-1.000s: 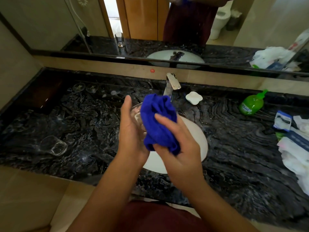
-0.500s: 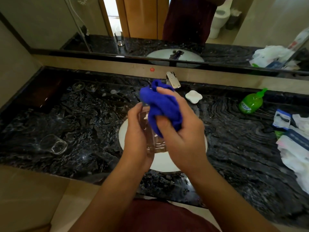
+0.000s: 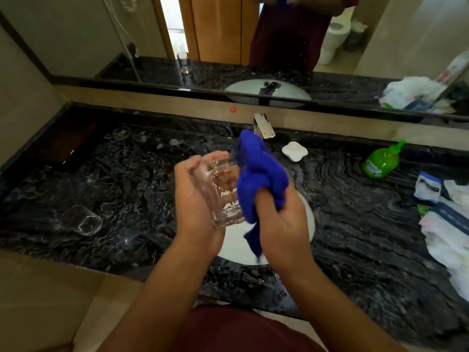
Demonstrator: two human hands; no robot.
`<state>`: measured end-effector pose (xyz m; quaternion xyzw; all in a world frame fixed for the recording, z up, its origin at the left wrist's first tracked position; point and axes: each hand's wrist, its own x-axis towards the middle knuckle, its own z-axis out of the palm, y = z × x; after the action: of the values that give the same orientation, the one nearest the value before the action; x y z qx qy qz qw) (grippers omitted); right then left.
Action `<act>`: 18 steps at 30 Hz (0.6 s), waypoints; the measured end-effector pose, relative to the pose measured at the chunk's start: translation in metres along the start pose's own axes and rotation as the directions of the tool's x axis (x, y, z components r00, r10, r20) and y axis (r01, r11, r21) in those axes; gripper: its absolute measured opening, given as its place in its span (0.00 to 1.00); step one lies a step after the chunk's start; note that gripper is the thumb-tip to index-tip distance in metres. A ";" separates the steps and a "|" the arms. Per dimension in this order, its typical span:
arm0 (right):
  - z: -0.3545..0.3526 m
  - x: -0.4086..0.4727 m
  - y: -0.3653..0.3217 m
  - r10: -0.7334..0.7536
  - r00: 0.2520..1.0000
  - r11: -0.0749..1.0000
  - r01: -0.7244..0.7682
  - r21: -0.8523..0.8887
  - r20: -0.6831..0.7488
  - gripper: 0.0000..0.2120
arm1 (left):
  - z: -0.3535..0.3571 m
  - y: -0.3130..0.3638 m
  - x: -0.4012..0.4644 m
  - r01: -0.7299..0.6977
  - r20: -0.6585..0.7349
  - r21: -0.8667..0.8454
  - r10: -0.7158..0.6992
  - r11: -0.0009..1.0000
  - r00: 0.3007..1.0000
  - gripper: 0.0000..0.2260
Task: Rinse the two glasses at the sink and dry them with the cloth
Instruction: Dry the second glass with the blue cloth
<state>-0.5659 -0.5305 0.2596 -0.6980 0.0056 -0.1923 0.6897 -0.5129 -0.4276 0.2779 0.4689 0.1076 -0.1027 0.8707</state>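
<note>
My left hand (image 3: 196,199) grips a clear glass (image 3: 222,193) above the white sink (image 3: 308,219), its mouth tilted away from me. Beside it my right hand (image 3: 281,224) holds a bunched blue cloth (image 3: 258,174) against the glass's right side. One end of the cloth hangs down over the basin. A second clear glass (image 3: 82,219) sits on the dark marble counter (image 3: 127,189) at the left. The chrome tap (image 3: 264,125) stands behind the sink.
A white soap dish (image 3: 294,151) sits right of the tap and a green soap bottle (image 3: 380,161) further right. Packets and white plastic bags (image 3: 451,224) crowd the counter's right end. A mirror (image 3: 228,34) runs along the back wall.
The glass has turned in my left hand so more of it shows. My right hand has pulled the cloth from over the glass to its right side, with an end now hanging down.
</note>
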 end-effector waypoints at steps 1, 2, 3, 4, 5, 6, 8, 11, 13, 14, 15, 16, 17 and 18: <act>0.001 0.002 -0.001 0.031 0.999 0.999 -0.029 0.043 -0.027 0.15 | 0.002 -0.002 -0.002 -0.011 0.000 0.011 0.011 1.000 1.000 0.18; 0.003 0.002 -0.003 0.025 0.999 0.997 -0.023 0.068 -0.032 0.15 | 0.005 -0.002 -0.002 -0.016 -0.005 0.023 0.016 1.000 1.000 0.19; 0.005 -0.001 -0.003 0.007 1.000 0.996 -0.005 0.084 -0.024 0.17 | 0.006 -0.003 0.000 -0.025 -0.017 0.039 0.025 0.999 1.000 0.19; 0.006 -0.005 -0.001 -0.008 1.000 0.995 0.010 0.096 -0.018 0.19 | 0.007 -0.005 0.004 -0.039 -0.044 0.056 0.042 0.998 0.998 0.18; 0.006 -0.010 0.002 -0.024 0.999 0.995 0.026 0.091 -0.021 0.21 | 0.007 -0.005 0.008 -0.055 -0.090 0.084 0.062 0.995 0.994 0.18; 0.008 -0.016 0.005 -0.041 0.999 0.996 0.043 0.073 -0.023 0.22 | 0.006 -0.005 0.013 -0.067 -0.138 0.136 0.086 0.988 0.987 0.19; 0.009 -0.022 0.011 -0.044 0.998 0.999 0.045 0.021 -0.044 0.24 | 0.002 -0.008 0.021 -0.074 -0.197 0.251 0.126 0.965 0.972 0.23; 0.007 -0.022 0.018 -0.063 0.995 0.994 0.055 -0.091 -0.080 0.25 | 0.002 -0.017 0.016 -0.063 -0.146 0.358 0.123 0.932 0.982 0.29; 0.007 -0.019 0.020 -0.076 0.995 0.985 0.063 -0.161 -0.071 0.25 | 0.005 -0.023 0.007 -0.059 -0.099 0.328 0.096 0.943 0.990 0.33; 0.007 -0.017 0.018 -0.077 0.995 0.981 0.064 -0.184 -0.065 0.25 | 0.006 -0.024 0.005 -0.053 -0.085 0.317 0.084 0.947 0.993 0.35; 0.006 -0.015 0.017 -0.081 0.995 0.979 0.068 -0.194 -0.061 0.25 | 0.007 -0.023 0.004 -0.039 -0.067 0.304 0.062 0.952 0.996 0.34; 0.005 -0.013 0.016 -0.093 0.994 0.977 0.080 -0.199 -0.055 0.24 | 0.005 -0.021 0.005 -0.023 -0.044 0.283 0.037 0.959 0.998 0.32; 0.002 -0.009 0.014 -0.113 0.993 0.974 0.102 -0.202 -0.045 0.24 | 0.005 -0.019 0.006 0.019 -0.029 0.247 -0.012 0.969 0.999 0.28; -0.001 -0.005 0.010 -0.124 0.992 0.977 0.116 -0.179 -0.035 0.23 | 0.004 -0.016 0.006 0.080 -0.009 0.196 -0.079 0.977 0.997 0.24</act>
<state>-0.5680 -0.5305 0.2482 -0.7509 -0.0035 -0.2482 0.6119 -0.5113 -0.4399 0.2652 0.5479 0.1160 -0.1473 0.8153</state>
